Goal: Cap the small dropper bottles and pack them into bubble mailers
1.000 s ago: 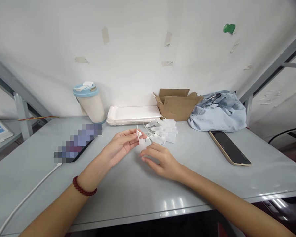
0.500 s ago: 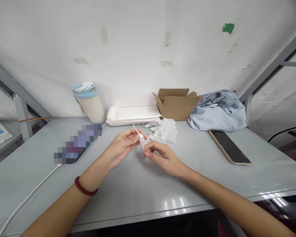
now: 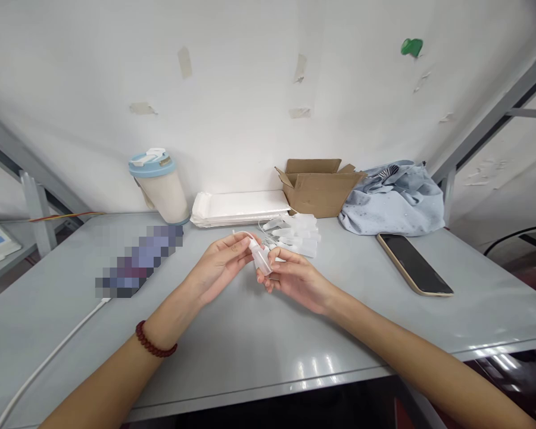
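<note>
A small translucent squeeze bottle (image 3: pixel 261 261) with a white cap and a thin tip is held between my two hands, tilted with its base toward the lower right. My left hand (image 3: pixel 221 262) pinches it at the cap end, fingers closed. The fingertips of my right hand (image 3: pixel 297 275) are closed around its lower end. Just behind my fingers lies a pile of similar translucent bottles (image 3: pixel 301 232) with thin tips pointing left.
Behind the pile are a stack of white packets (image 3: pixel 241 205) and an open cardboard box (image 3: pixel 321 193). A grey cloth bundle (image 3: pixel 390 202) and a phone (image 3: pixel 415 265) lie right. At left stand a lidded cup (image 3: pixel 161 187) and a blurred item (image 3: pixel 140 262) with a white cable (image 3: pixel 53 357).
My right fingers have shifted from in front of the bottle to its lower end, so more of its body shows. The thin tip now looks bent to the left.
</note>
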{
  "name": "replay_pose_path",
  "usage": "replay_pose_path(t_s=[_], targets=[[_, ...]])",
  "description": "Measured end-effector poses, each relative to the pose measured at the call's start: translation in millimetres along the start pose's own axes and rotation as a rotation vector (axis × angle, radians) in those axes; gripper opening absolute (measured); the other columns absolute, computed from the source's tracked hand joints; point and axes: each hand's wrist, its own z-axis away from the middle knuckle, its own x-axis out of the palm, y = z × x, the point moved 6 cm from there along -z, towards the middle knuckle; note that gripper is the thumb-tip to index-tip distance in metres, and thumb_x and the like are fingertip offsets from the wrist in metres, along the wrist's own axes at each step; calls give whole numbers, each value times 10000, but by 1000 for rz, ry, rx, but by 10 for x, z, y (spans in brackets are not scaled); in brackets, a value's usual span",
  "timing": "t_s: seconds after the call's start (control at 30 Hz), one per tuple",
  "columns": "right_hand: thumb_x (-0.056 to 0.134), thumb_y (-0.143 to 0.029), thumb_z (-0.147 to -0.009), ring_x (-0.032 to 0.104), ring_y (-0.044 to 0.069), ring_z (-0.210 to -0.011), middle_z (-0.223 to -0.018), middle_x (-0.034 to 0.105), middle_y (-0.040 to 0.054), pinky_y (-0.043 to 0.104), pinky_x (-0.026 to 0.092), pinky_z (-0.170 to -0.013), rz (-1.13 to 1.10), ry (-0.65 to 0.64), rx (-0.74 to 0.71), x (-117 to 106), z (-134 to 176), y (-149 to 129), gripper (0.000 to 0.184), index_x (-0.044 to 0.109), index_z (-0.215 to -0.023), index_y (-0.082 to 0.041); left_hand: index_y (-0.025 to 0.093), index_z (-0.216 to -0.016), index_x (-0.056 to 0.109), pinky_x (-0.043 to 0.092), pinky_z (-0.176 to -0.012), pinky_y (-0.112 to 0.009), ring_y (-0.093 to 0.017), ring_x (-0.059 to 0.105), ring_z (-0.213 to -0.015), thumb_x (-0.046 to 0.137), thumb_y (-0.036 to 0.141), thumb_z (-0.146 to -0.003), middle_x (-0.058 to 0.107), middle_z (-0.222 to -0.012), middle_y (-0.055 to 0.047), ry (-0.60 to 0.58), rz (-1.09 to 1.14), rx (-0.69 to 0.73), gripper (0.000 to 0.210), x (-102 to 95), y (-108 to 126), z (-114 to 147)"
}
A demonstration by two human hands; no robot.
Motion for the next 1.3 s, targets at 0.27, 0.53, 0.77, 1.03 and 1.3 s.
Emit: replay_pose_path(t_s=[0.27, 0.53, 0.77, 1.03, 1.3], targets=[[608, -207, -823, 559, 119, -681, -813, 662, 54, 270, 393, -682, -36, 15, 32, -1, 14, 11, 118, 493, -799, -195, 164, -982, 690, 462, -824, -247, -123, 592, -847, 746, 128, -713, 661, -860, -12, 77, 72, 12, 277, -67, -15, -14], [581, -183, -821, 541, 115, -671, -785, 640, 40, 259, 368, -672, -27, 20, 31, -30, 3, -16, 100, 484, -802, -196, 143, -822, 702, 463, -804, -260, -134, 569, -821, 680, 288, -806, 626, -819, -24, 19, -70, 25, 147, -30, -20, -10], [544, -154, -814, 524, 111, -643, -745, 617, 27, 259, 362, -666, -55, 7, 36, -7, 10, -28, 80, 478, -795, -195, 170, -901, 715, 461, -823, -254, -125, 583, -821, 783, 201, -679, 651, -824, -8, 115, -42, 39, 234, -94, -7, -6], [533, -181, -816, 518, 118, -663, -718, 607, 14, 259, 351, -655, 11, 27, 27, -26, 0, -40, 61, 476, -803, -197, 152, -791, 714, 441, -817, -302, -155, 576, -820, 731, 288, -745, 652, -826, -31, 82, -164, -7, 144, -51, -39, 9], [648, -352, -796, 489, 112, -636, -700, 573, -46, 276, 374, -662, 391, 244, -89, -136, 12, -126, 256, 479, -944, -229, 166, -803, 725, 422, -753, -272, -128, 539, -762, 759, 273, -712, 650, -837, -28, 117, -227, 1, 144, -97, -68, 9]])
